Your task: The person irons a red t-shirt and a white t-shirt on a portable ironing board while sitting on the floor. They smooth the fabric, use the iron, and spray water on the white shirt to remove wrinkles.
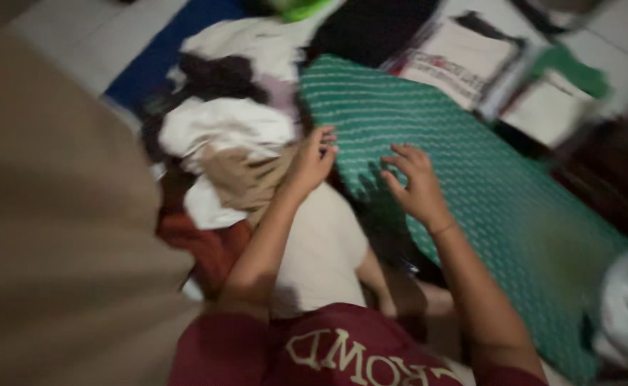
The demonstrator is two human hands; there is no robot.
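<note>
A green cloth (471,164) with pale wavy stripes lies spread across the floor, running from the upper middle to the lower right. My left hand (312,159) rests at its near left edge, fingers bent, touching the cloth beside a heap of clothes. My right hand (415,184) lies flat on the green cloth a little to the right, fingers spread. Neither hand is closed around anything. The picture is blurred by motion.
A heap of clothes (228,136) in white, tan, dark and red lies left of the green cloth. Folded pale garments (464,64) sit at the upper right. A blue cloth (164,57) lies behind the heap. A large tan surface (49,229) fills the left side.
</note>
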